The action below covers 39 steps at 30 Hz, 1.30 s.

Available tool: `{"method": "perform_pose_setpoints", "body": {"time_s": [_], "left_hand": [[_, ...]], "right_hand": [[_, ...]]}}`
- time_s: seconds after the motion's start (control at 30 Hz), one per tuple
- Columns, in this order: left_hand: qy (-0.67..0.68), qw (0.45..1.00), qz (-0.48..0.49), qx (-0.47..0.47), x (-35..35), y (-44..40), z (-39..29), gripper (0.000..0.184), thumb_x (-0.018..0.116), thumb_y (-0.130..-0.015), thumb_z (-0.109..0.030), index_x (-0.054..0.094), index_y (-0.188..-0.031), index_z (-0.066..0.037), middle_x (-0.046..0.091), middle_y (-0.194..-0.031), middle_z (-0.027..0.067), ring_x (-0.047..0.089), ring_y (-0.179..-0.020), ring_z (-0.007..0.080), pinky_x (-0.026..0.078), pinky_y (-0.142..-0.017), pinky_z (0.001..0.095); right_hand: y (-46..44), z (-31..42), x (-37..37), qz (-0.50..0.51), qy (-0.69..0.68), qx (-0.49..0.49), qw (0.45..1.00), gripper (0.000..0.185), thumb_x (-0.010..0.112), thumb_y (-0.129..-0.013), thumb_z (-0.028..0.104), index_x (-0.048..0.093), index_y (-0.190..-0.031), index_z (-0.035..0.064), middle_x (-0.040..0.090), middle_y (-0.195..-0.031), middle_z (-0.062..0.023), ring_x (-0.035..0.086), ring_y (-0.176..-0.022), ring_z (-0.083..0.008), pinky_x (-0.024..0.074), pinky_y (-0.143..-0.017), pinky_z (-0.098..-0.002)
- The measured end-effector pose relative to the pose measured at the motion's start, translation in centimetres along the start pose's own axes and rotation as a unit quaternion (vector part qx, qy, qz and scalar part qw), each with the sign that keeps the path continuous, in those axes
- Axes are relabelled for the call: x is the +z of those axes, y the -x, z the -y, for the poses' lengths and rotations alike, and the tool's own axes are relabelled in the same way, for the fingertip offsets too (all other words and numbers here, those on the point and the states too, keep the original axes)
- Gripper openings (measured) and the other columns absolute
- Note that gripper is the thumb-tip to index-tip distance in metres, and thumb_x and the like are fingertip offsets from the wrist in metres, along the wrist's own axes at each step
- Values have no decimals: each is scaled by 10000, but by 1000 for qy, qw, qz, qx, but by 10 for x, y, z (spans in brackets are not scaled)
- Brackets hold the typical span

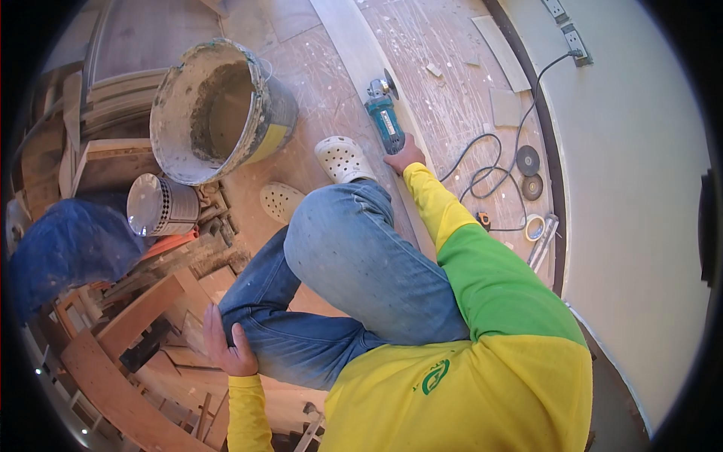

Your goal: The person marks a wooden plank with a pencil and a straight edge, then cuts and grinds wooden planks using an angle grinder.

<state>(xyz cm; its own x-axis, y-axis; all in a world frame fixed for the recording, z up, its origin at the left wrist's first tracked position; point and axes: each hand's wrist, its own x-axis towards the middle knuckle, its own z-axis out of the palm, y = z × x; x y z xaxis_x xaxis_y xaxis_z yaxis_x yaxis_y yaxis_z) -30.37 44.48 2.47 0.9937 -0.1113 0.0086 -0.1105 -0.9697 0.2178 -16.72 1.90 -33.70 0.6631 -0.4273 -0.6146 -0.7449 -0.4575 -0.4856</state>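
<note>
My right hand point(407, 154) is wrapped around the rear of a teal angle grinder point(385, 120). Its metal head and upright disc point(391, 83) point away from me, over a long pale board point(361, 47) on the floor. The power cord point(498, 167) loops to the right of the grinder. My left hand point(230, 350) rests against my bent left knee, thumb apart from the fingers, holding nothing.
A plaster-crusted bucket point(267, 105) and a paint can point(177, 205) stand left. A blue plastic bag point(68, 248) and wood pieces point(143, 316) lie beyond. Two discs point(528, 160), a tape roll point(535, 227) and a tape measure point(483, 220) lie near the wall outlet point(575, 41).
</note>
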Motion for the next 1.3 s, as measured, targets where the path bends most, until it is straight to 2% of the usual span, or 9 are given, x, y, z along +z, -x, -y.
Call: {"method": "perform_pose_setpoints", "body": {"time_s": [1.3], "left_hand": [[14, 1000, -2, -6, 1, 0, -1, 482, 555, -1000, -249, 552, -1365, 66, 571, -1387, 250, 532, -1300, 402, 390, -1108, 459]], "right_hand": [[25, -26, 3, 16, -4, 13, 1000, 958, 819, -652, 375, 367, -1451, 102, 661, -1211, -254, 643, -1136, -417, 504, -997, -448]]}}
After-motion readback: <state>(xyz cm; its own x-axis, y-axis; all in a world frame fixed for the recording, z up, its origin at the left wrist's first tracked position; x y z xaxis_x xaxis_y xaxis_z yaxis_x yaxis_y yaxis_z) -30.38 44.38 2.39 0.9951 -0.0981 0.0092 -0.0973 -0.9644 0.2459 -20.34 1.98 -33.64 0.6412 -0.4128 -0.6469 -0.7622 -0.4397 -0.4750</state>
